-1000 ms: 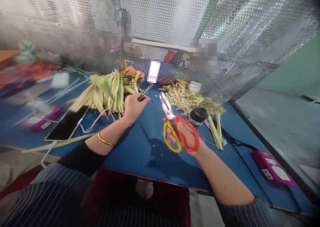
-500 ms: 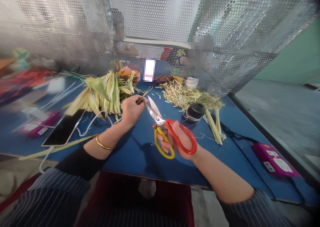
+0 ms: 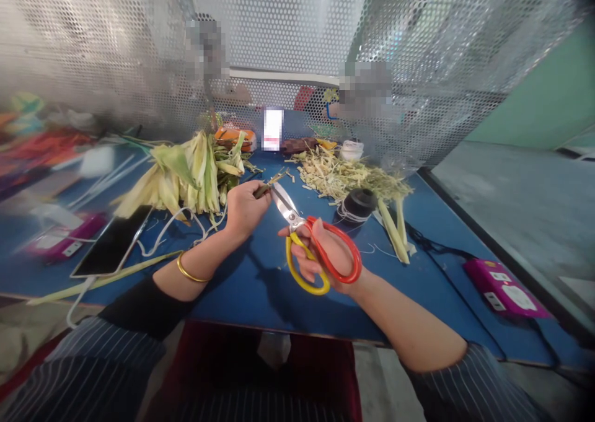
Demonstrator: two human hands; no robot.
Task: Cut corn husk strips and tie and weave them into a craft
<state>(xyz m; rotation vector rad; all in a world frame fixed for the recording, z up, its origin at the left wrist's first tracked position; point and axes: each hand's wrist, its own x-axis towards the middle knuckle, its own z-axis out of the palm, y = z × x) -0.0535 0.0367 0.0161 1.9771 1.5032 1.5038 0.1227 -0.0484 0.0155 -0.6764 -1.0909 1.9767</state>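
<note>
My left hand (image 3: 248, 207) is closed around a small dried plant piece (image 3: 263, 190), greenish-brown, with thin stalk ends (image 3: 277, 176) poking out towards the far side. My right hand (image 3: 320, 254) grips scissors (image 3: 292, 219) with one red and one yellow handle loop; their blades are nearly together and their tips meet the plant piece at my left fingertips. Whether the blades have the stalk between them is hard to make out. Left of my left hand lies a heap of pale green corn husks (image 3: 186, 174). Beyond the scissors spreads a pile of husk trimmings (image 3: 344, 173).
A black thread spool (image 3: 357, 206) stands right of the scissors, near a husk strip (image 3: 394, 231). Magenta power strips lie at right (image 3: 506, 287) and left (image 3: 69, 236). A dark phone (image 3: 111, 242) with a white cable rests at left. A perforated screen (image 3: 288, 31) closes the back.
The scissor blades have closed from wide apart to nearly together at the stalk ends. My left hand keeps its hold. The whole view has shifted slightly.
</note>
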